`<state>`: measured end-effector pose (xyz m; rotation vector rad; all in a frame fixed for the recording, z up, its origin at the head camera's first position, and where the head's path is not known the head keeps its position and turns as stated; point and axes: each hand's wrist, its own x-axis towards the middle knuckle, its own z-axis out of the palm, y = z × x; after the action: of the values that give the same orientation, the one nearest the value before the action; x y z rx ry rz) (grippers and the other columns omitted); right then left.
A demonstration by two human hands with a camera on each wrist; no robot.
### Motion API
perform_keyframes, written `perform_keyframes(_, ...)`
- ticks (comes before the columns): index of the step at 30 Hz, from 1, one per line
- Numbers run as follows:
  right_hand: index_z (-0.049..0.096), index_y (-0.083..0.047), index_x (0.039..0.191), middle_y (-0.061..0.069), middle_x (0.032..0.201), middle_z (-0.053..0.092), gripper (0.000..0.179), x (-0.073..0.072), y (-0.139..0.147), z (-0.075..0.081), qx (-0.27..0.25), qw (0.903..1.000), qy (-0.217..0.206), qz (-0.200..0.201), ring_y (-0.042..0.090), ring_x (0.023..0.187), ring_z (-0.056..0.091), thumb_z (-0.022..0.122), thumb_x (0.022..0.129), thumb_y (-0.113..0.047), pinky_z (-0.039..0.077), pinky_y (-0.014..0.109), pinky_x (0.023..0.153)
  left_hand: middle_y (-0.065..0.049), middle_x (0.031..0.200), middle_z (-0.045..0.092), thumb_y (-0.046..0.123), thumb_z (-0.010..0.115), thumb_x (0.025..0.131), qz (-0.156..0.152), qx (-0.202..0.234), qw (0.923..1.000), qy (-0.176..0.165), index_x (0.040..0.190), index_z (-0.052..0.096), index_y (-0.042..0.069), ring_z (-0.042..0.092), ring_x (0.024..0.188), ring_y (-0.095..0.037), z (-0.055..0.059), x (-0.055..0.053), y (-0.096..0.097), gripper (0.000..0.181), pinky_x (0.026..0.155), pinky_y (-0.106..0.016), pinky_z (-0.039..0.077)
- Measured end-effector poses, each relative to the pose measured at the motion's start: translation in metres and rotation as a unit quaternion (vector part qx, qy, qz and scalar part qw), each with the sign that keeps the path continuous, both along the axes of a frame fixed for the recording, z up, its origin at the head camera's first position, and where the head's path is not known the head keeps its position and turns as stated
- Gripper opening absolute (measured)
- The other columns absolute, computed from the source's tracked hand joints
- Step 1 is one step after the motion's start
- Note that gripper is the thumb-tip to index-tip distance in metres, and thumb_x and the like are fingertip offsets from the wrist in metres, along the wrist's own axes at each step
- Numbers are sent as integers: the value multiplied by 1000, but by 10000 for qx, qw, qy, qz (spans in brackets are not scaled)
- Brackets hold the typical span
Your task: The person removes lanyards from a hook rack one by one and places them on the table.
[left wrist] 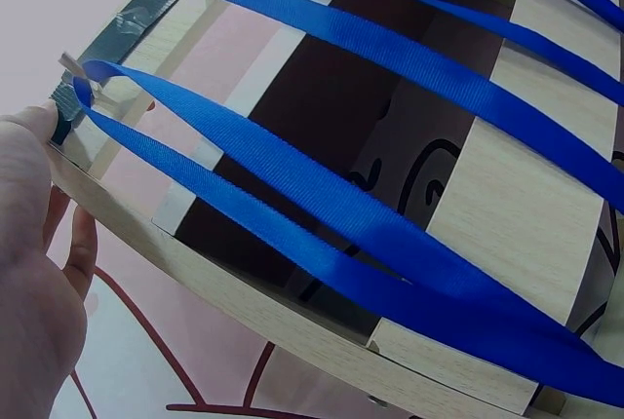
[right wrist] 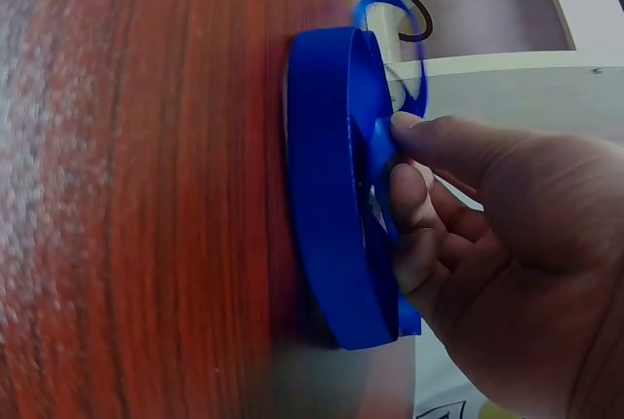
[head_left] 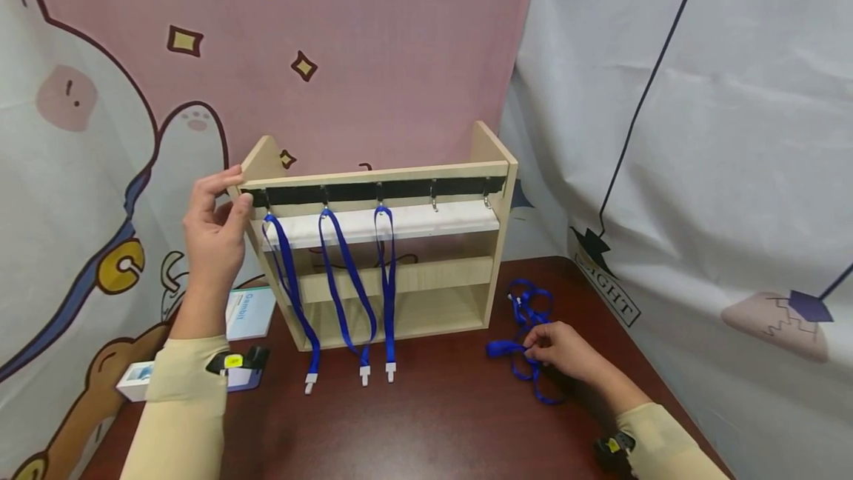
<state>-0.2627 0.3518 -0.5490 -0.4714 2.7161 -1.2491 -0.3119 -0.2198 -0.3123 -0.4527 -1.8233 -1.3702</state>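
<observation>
A light wooden rack [head_left: 400, 272] stands on the table, a black strip [head_left: 406, 191] with several metal hooks along its upper front. Three blue lanyards [head_left: 353, 280] hang from the left and middle hooks, their white clips low in front; the two right-hand hooks [head_left: 435, 195] carry nothing. My left hand [head_left: 216, 224] grips the rack's upper left corner, thumb on the front. At the table's right side my right hand [head_left: 563, 350] pinches a loose blue lanyard [right wrist: 327, 185] between thumb and fingers. More blue strap [head_left: 529, 298] lies tangled just behind that hand.
Left of the rack lie a booklet [head_left: 249, 313] and a small white box [head_left: 135, 382], partly behind the left forearm. Printed cloth hangs behind and on both sides, close to the table's right edge. The dark reddish tabletop [head_left: 413, 428] extends in front of the rack.
</observation>
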Motion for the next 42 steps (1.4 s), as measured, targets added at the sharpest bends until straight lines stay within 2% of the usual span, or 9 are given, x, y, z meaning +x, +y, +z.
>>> perform_keyframes(7,76,-10,96,1,84,75,8,-2,-2,1,153,9997,91,-151,10,71,65,80,98,-3,55,27,63,0,156,60,8,64,113,-18,40,10000,19,143,64,2,56,142,-23,-3,-6,-3,31,110,-31,50)
perform_keyframes(12,77,-11,97,-4,83,72,7,-2,-5,5,167,9988,308,-349,8,72,64,82,99,-7,55,26,63,1,157,59,10,63,113,-35,52,10000,-35,144,64,3,56,144,-24,-2,-5,-3,32,111,-33,51)
perform_keyframes(16,78,-9,99,-5,86,73,5,-2,-14,16,102,9976,488,-482,8,71,63,83,99,-8,54,26,62,0,157,59,10,63,113,-17,69,10000,-44,144,64,3,56,143,-24,0,0,-2,32,111,-33,51)
perform_keyframes(23,79,-11,103,-9,87,73,8,5,-50,38,-153,9900,1247,-645,9,76,64,86,98,-11,54,27,66,0,156,60,11,63,113,30,43,10000,-57,144,64,4,55,143,-23,3,5,1,31,109,-32,49)
perform_keyframes(29,78,-15,114,-7,94,71,20,12,-103,64,-650,9742,2045,-700,10,80,66,86,97,-8,57,29,69,-3,155,60,8,63,113,-62,9,9999,90,142,64,1,55,143,-23,2,2,2,30,108,-31,48)
perform_keyframes(32,79,-13,121,-2,100,72,26,11,-131,75,-958,9595,2568,-645,10,81,66,87,97,-7,57,28,67,-3,155,60,7,63,112,-54,-8,9999,90,142,64,1,55,144,-23,2,2,3,30,108,-31,48)
perform_keyframes(36,79,0,126,12,107,73,34,5,-168,83,-1304,9329,3292,-653,15,81,70,89,93,-2,59,27,66,-4,155,61,7,63,113,-11,-26,10000,66,142,64,2,55,144,-22,2,3,3,30,109,-30,47)
perform_keyframes(39,77,4,129,18,111,73,40,2,-196,87,-1466,9199,3564,-725,22,84,73,90,92,-2,61,31,69,-5,155,61,6,63,113,6,-40,10000,78,141,65,1,54,145,-22,2,3,2,29,108,-30,47)
perform_keyframes(42,74,3,133,20,115,72,44,-1,-221,88,-1512,9185,3555,-836,27,89,75,90,93,-7,62,37,73,-5,155,60,6,63,113,14,-43,10000,88,141,65,1,54,145,-22,2,2,2,29,108,-30,47)
